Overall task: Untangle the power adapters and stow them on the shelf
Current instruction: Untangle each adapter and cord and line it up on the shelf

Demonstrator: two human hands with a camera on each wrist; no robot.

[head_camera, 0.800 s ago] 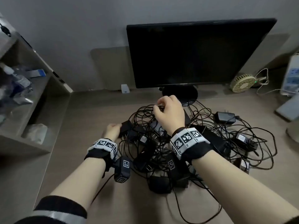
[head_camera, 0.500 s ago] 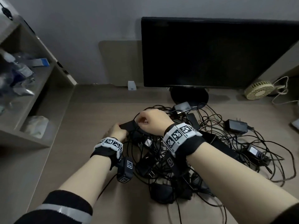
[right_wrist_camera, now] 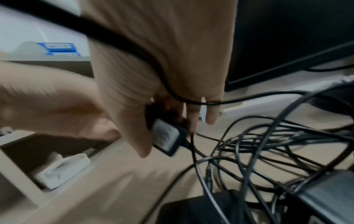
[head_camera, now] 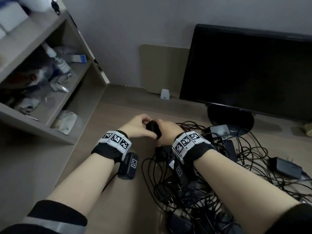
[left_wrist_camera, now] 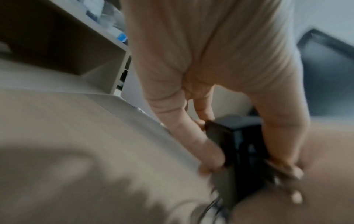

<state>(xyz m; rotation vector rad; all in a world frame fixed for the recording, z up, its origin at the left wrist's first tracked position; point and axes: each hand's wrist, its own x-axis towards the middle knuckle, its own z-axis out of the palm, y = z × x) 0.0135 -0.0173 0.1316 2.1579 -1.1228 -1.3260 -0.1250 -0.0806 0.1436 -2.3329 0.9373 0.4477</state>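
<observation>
Both my hands meet over the desk at the left edge of the cable pile. Between them is one small black power adapter (head_camera: 153,129). My left hand (head_camera: 139,124) grips it, thumb on one side and fingers on the other, as the left wrist view shows: left hand (left_wrist_camera: 250,169), adapter (left_wrist_camera: 237,145). My right hand (head_camera: 167,131) pinches the same adapter (right_wrist_camera: 164,134) at its white-labelled face, and a black cable runs across the palm of that right hand (right_wrist_camera: 167,141). The tangled pile of black adapters and cables (head_camera: 194,181) lies to the right, under my right forearm.
An open shelf unit (head_camera: 38,128) stands at the left, its compartments holding bottles, bags and a white packet (head_camera: 65,121). A dark monitor (head_camera: 253,73) stands behind the pile. A small white charger (head_camera: 165,94) sits by the wall. Bare desk lies between shelf and pile.
My right hand moved left from the pile's middle to meet the left hand. Both now hold one black adapter raised off the desk. The head view has swung left toward the shelf.
</observation>
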